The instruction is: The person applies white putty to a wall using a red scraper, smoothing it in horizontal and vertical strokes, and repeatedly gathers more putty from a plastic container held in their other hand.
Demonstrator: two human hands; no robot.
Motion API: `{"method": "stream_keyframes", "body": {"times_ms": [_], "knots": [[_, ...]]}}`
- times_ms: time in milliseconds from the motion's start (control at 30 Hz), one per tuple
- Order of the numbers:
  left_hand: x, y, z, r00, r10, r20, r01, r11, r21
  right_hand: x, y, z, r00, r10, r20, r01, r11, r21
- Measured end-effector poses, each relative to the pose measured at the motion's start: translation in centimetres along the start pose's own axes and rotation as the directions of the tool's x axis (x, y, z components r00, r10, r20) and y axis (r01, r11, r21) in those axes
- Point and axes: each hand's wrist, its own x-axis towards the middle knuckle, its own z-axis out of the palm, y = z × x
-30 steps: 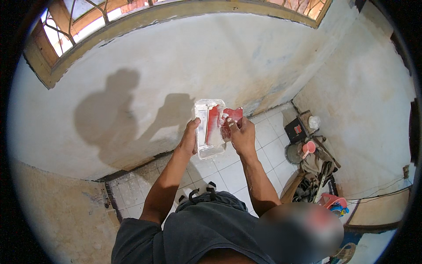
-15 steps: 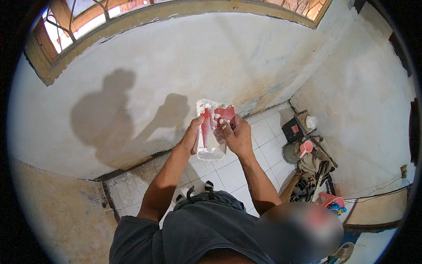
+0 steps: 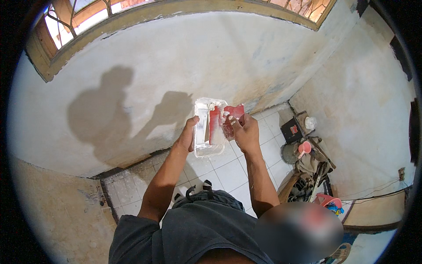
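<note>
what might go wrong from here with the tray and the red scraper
The left hand grips the clear rectangular plastic tray at its left side, so pressure on the opposite side might tip it. Clumped white paste at its upper end could drop onto the white tiled floor. Smears on the flat red scraper in the right hand might make it slip.

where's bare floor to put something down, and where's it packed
Bare floor tiles show between the left forearm and right forearm, below the tray. Another patch lies between the right forearm and the grey bucket; a third, left of the left forearm, borders the window wall. Crowded: the right side, with bucket, pink dipper, black box and cloth heap.
</note>
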Motion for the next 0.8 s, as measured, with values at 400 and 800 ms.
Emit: {"method": "stream_keyframes", "body": {"times_ms": [400, 800], "knots": [[0.2, -0.9, 0.9, 0.99, 0.002, 0.142, 0.013, 0.994, -0.106, -1.3, 0.6, 1.8, 0.981, -0.03, 0.192, 0.014, 0.996, 0.082], [-1.1, -5.4, -2.8, 1.0, -0.026, -0.001, 0.026, 1.0, -0.002, -3.6, 4.3, 2.8, 0.989, -0.034, 0.144, 0.035, 0.999, -0.007]]}}
